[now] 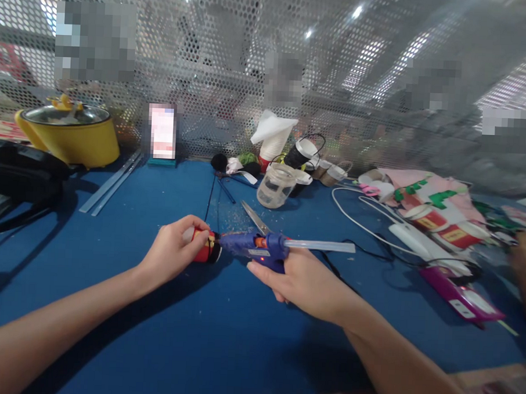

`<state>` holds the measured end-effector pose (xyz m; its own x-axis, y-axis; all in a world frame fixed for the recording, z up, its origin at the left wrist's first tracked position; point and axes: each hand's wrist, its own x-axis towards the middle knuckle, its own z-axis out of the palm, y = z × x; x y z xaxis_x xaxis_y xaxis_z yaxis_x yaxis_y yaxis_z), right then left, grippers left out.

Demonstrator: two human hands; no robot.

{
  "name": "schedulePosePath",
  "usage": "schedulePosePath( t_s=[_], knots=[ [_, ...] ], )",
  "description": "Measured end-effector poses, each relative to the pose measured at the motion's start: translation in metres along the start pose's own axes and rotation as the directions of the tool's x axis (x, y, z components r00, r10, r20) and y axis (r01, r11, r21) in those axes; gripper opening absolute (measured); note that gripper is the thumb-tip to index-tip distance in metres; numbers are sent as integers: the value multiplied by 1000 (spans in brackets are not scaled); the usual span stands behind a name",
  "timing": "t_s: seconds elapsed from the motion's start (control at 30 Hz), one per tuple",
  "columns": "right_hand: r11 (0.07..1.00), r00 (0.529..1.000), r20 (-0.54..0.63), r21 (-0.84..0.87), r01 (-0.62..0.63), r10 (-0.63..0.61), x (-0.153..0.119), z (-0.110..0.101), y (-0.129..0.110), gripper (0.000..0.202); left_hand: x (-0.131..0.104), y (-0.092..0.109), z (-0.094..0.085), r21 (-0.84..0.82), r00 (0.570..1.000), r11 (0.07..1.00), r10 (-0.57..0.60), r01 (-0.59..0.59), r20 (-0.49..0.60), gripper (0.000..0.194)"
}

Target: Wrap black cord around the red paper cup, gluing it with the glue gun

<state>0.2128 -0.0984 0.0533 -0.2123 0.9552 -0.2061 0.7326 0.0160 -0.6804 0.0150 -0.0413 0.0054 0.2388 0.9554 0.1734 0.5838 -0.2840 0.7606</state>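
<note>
My left hand (176, 245) is closed around a small red paper cup (203, 252) with a black band at its right end, lying on its side just above the table. In my right hand (307, 277) is a blue hot glue gun (261, 247), its small red light lit. A clear glue stick (322, 245) pokes out of its back. The nozzle points left and meets or nearly meets the cup near the black band; whether they touch I cannot tell. Scissors (254, 216) lie partly behind the glue gun, blades up and to the left.
Behind my hands stand a clear plastic jar (276, 187), wrapped cups (300, 152) and yarn balls (249, 159). Spare glue sticks (110, 184), a yellow pot (74, 133) and a phone (162, 131) are left. Rightward lie a white power strip (426, 246), a purple glue gun (463, 293) and another person's hand (525, 269).
</note>
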Motion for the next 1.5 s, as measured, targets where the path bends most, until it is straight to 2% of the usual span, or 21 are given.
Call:
schedulePosePath(
  t_s=[0.13, 0.23, 0.33, 0.47, 0.57, 0.67, 0.73, 0.8, 0.87, 1.03, 1.17, 1.37, 1.43, 1.5],
  knots=[
    [999, 1000, 9, -51, 9, -9, -2, 2, -1, 21, 3, -1, 0, -38, 999, 998, -51, 52, 13, 19],
    [991, 999, 5, -126, 38, -38, -3, 4, -3, 19, 4, -1, 0, -48, 998, 997, -62, 62, 7, 20],
    [990, 999, 25, -133, 50, -47, -4, 5, -4, 20, 4, 0, 0, -54, 998, 996, -68, 68, 1, 20],
    [1000, 999, 37, -7, 16, -16, -3, 0, -3, 20, 3, 0, 0, -92, 997, 993, -77, 77, 6, 19],
    [982, 998, 33, 182, 45, -52, 1, -10, 3, 21, 2, 0, 0, -109, 997, 992, -71, 72, 10, 20],
    [913, 991, -86, 389, 124, -99, 10, -23, 11, 18, 2, -1, -2, -109, 999, 993, -49, 48, -12, 21],
    [853, 969, -243, 498, 159, -39, 19, -33, 17, 17, 2, -1, -3, -89, 999, 995, -40, 37, -36, 22],
    [785, 921, -385, 588, 198, 56, 33, -45, 23, 16, 2, -2, -3, -85, 998, 996, -32, 28, -50, 23],
    [735, 887, -447, 640, 225, 117, 50, -59, 28, 14, 2, -2, -3, -116, 998, 993, -25, 19, -51, 24],
    [689, 908, -335, 721, 75, 252, 95, -90, 40, 26, 1, 0, -4, -126, 998, 992, -13, 6, -57, 24],
    [709, 922, -253, 705, -32, 293, 113, -100, 47, 27, -1, 3, -6, -120, 998, 993, -2, -6, -64, 23],
    [785, 926, -217, 607, -120, 309, 109, -101, 52, 39, -2, 3, -6, -124, 998, 992, 2, -10, -68, 21],
    [822, 916, -249, 554, -132, 315, 100, -104, 52, 47, -1, 2, -6, -129, 998, 991, 13, -22, -69, 21],
    [860, 887, -334, 495, -122, 318, 84, -106, 47, 43, -1, 0, -6, -132, 997, 991, 25, -34, -73, 21]
  ],
)
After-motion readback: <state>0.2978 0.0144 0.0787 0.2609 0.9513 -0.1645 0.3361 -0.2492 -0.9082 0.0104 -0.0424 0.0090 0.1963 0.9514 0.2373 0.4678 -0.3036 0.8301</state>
